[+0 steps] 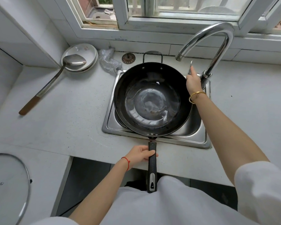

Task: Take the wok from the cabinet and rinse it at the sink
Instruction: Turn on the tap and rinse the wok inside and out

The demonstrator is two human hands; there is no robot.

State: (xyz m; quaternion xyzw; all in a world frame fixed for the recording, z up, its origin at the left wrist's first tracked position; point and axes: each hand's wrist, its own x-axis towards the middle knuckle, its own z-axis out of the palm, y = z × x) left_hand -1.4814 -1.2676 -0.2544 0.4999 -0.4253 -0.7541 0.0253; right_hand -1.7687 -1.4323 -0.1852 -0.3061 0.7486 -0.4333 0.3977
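Note:
A large black wok (152,99) rests over the steel sink (191,137) and covers most of the basin. A shallow pool of water lies in its bottom. My left hand (140,154) grips the wok's long black handle (152,166), which points toward me. My right hand (193,81) reaches past the wok's right rim and holds the lever of the chrome faucet (217,51). The curved spout arches high to the right of the wok. No water stream is visible.
On the grey counter at left, white plates (80,57) hold a metal spatula (44,88) with a wooden grip. A steel scrubber (109,60) and a sink strainer (128,58) lie behind the sink. A glass lid (10,184) sits at the lower left. A window runs behind.

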